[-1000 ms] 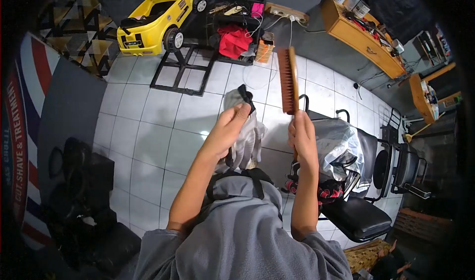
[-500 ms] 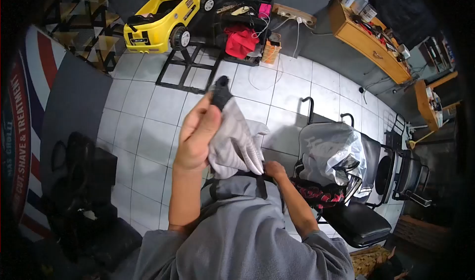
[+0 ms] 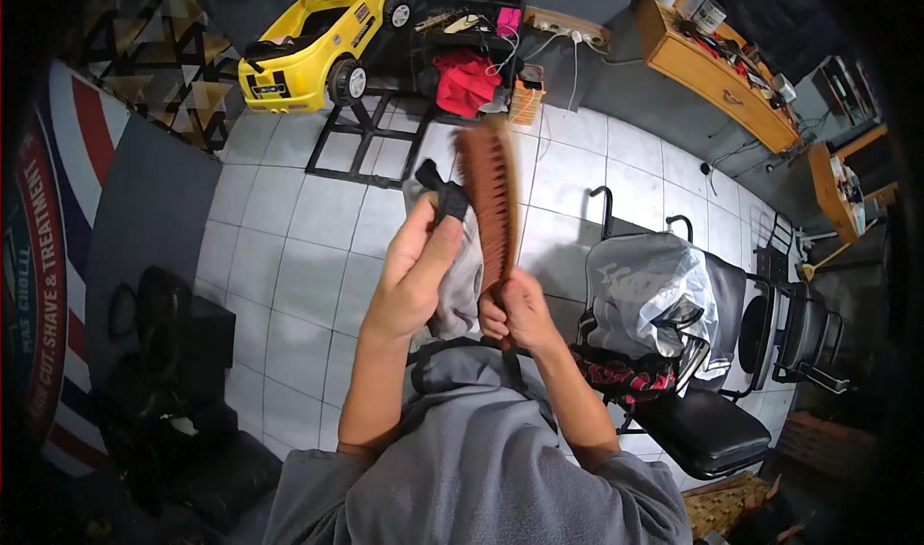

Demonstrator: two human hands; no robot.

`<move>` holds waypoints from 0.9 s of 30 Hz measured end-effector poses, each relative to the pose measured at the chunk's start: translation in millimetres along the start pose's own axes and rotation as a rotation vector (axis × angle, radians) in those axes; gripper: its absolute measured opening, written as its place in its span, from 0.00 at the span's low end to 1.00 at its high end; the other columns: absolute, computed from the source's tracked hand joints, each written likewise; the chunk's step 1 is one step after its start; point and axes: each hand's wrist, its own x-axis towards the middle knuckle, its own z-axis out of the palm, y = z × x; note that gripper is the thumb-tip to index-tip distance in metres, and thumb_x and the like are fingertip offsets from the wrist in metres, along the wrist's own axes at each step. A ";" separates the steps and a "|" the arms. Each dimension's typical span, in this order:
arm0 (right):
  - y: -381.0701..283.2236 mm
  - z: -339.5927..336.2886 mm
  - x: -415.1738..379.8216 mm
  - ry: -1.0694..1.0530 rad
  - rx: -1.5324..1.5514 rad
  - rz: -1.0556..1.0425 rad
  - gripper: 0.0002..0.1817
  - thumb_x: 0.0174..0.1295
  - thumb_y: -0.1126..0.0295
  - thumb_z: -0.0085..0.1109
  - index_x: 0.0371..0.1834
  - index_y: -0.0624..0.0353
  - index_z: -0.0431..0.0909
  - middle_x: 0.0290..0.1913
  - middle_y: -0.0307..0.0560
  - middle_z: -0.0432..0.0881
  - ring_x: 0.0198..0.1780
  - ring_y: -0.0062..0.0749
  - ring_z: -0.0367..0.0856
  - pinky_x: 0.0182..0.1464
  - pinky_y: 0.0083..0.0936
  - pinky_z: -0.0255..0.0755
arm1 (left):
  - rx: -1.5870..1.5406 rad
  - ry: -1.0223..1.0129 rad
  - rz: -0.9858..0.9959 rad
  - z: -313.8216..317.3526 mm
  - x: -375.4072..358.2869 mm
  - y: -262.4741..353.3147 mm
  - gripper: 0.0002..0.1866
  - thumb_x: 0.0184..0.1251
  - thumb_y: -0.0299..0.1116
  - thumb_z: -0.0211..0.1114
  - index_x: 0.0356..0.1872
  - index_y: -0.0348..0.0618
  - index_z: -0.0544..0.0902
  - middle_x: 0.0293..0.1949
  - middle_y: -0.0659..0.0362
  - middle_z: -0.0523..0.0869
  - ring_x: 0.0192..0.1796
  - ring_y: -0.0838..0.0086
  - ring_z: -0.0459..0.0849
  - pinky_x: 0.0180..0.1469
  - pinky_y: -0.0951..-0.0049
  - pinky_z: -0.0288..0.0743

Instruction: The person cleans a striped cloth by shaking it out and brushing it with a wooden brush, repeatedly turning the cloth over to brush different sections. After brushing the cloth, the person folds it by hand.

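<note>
My left hand point(image 3: 419, 271) pinches the dark end of a light grey cloth point(image 3: 459, 290), which hangs down in front of my body. My right hand point(image 3: 522, 312) is wrapped round the lower end of a brown brush point(image 3: 491, 203) with dark bristles. The brush stands upright just right of the cloth, its bristles facing left towards it. Its top end is a little blurred.
A yellow toy car point(image 3: 318, 39) is at the back left, near a black metal frame point(image 3: 371, 145). A red cloth point(image 3: 467, 81) lies by the wall. To the right are a barber chair point(image 3: 626, 275) with a clear sheet and a wooden drawer unit point(image 3: 722, 83).
My right hand has come up from near my waist with the brush in it. My left hand has moved slightly right and down with the cloth.
</note>
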 end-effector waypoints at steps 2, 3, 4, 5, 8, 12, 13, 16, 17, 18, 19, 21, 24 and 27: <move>24.3 -35.9 -1.4 0.042 -0.294 0.191 0.20 0.68 0.52 0.45 0.49 0.57 0.71 0.19 0.43 0.67 0.18 0.25 0.64 0.21 0.23 0.64 | -0.040 0.057 0.030 -0.2 -0.7 4.6 0.11 0.71 0.36 0.51 0.47 0.41 0.71 0.33 0.72 0.66 0.34 0.90 0.60 0.38 0.90 0.55; 39.8 -54.8 -0.6 0.073 -0.596 0.245 0.21 0.67 0.52 0.46 0.48 0.58 0.73 0.21 0.47 0.71 0.20 0.30 0.70 0.24 0.26 0.67 | -0.051 0.098 0.056 0.0 0.4 8.1 0.10 0.71 0.35 0.52 0.48 0.41 0.71 0.33 0.72 0.66 0.34 0.90 0.60 0.38 0.90 0.54; 58.1 -76.7 -1.1 0.105 -0.898 0.296 0.21 0.67 0.52 0.47 0.47 0.59 0.75 0.23 0.51 0.76 0.22 0.34 0.75 0.27 0.30 0.71 | -0.062 0.137 0.079 0.0 0.7 10.0 0.10 0.71 0.34 0.52 0.48 0.42 0.71 0.33 0.72 0.66 0.34 0.90 0.60 0.38 0.90 0.54; 85.1 -106.3 -8.4 0.089 -1.164 0.356 0.22 0.66 0.51 0.45 0.40 0.61 0.76 0.27 0.56 0.78 0.26 0.45 0.77 0.30 0.35 0.72 | -0.123 0.142 0.093 -2.7 0.2 9.4 0.10 0.71 0.33 0.52 0.48 0.41 0.71 0.33 0.72 0.67 0.34 0.90 0.61 0.39 0.91 0.54; 170.1 -205.2 -43.5 0.151 -1.662 0.727 0.28 0.64 0.47 0.42 0.34 0.64 0.79 0.38 0.67 0.79 0.42 0.62 0.77 0.46 0.44 0.70 | -0.102 0.138 0.123 -12.8 -2.3 6.8 0.24 0.70 0.33 0.51 0.62 0.32 0.61 0.52 0.58 0.74 0.52 0.78 0.73 0.56 0.78 0.65; 173.5 -236.7 -58.3 0.288 -1.629 0.474 0.24 0.65 0.54 0.43 0.33 0.66 0.77 0.33 0.62 0.80 0.35 0.57 0.78 0.39 0.42 0.71 | -0.094 0.037 0.195 -19.0 0.7 10.1 0.26 0.69 0.29 0.50 0.65 0.31 0.56 0.57 0.54 0.71 0.56 0.74 0.72 0.60 0.76 0.63; 158.4 -226.7 -48.1 0.355 -1.572 0.332 0.21 0.66 0.57 0.43 0.35 0.66 0.76 0.31 0.60 0.80 0.30 0.52 0.79 0.33 0.41 0.71 | -0.088 0.044 0.196 -14.4 2.5 14.1 0.26 0.69 0.27 0.49 0.66 0.31 0.55 0.58 0.54 0.71 0.57 0.73 0.71 0.61 0.75 0.62; 67.3 -129.9 -9.0 0.662 -0.774 0.256 0.17 0.69 0.57 0.40 0.38 0.60 0.71 0.20 0.41 0.71 0.15 0.28 0.68 0.18 0.26 0.64 | -0.061 0.036 0.146 -14.2 2.7 9.8 0.28 0.67 0.22 0.49 0.68 0.31 0.53 0.62 0.54 0.67 0.62 0.74 0.66 0.64 0.75 0.56; 42.9 -102.1 -2.3 0.598 -0.490 0.186 0.18 0.70 0.53 0.38 0.38 0.57 0.68 0.19 0.37 0.65 0.15 0.23 0.62 0.17 0.21 0.59 | -0.046 0.036 0.120 -14.6 1.7 7.0 0.29 0.68 0.23 0.50 0.68 0.30 0.52 0.63 0.55 0.66 0.63 0.76 0.65 0.64 0.76 0.56; 23.4 -77.8 0.7 0.529 -0.207 0.114 0.19 0.70 0.49 0.37 0.39 0.54 0.65 0.18 0.32 0.60 0.15 0.17 0.57 0.16 0.16 0.55 | -0.031 0.035 0.095 -14.4 1.4 4.0 0.30 0.68 0.23 0.51 0.68 0.30 0.52 0.64 0.55 0.65 0.63 0.77 0.64 0.64 0.77 0.55; 6.6 -47.1 1.4 0.477 -0.170 0.039 0.18 0.70 0.51 0.36 0.40 0.55 0.65 0.18 0.32 0.59 0.15 0.17 0.56 0.16 0.16 0.54 | 0.026 0.048 0.092 -13.6 1.3 1.0 0.29 0.68 0.24 0.52 0.67 0.28 0.52 0.66 0.55 0.63 0.65 0.76 0.62 0.66 0.77 0.52; -14.5 0.2 4.7 0.374 -0.101 -0.117 0.17 0.71 0.53 0.35 0.43 0.55 0.64 0.18 0.32 0.58 0.15 0.15 0.54 0.16 0.16 0.53 | 0.105 0.027 0.094 -13.3 1.7 -7.8 0.28 0.68 0.25 0.52 0.66 0.26 0.54 0.65 0.54 0.63 0.66 0.75 0.61 0.66 0.77 0.51; -3.4 7.3 8.2 0.121 -0.177 0.021 0.17 0.71 0.53 0.36 0.47 0.55 0.62 0.18 0.33 0.58 0.16 0.15 0.56 0.19 0.14 0.55 | 0.154 0.007 0.128 -8.7 4.2 -10.2 0.28 0.68 0.26 0.53 0.65 0.25 0.56 0.65 0.53 0.64 0.66 0.75 0.60 0.67 0.76 0.50; 43.4 -51.7 8.3 0.101 -0.414 0.220 0.20 0.69 0.52 0.42 0.44 0.59 0.70 0.19 0.35 0.64 0.18 0.17 0.61 0.21 0.16 0.59 | 0.103 0.051 0.125 -15.2 3.7 -5.1 0.28 0.68 0.26 0.54 0.65 0.25 0.56 0.64 0.55 0.64 0.65 0.76 0.61 0.66 0.77 0.51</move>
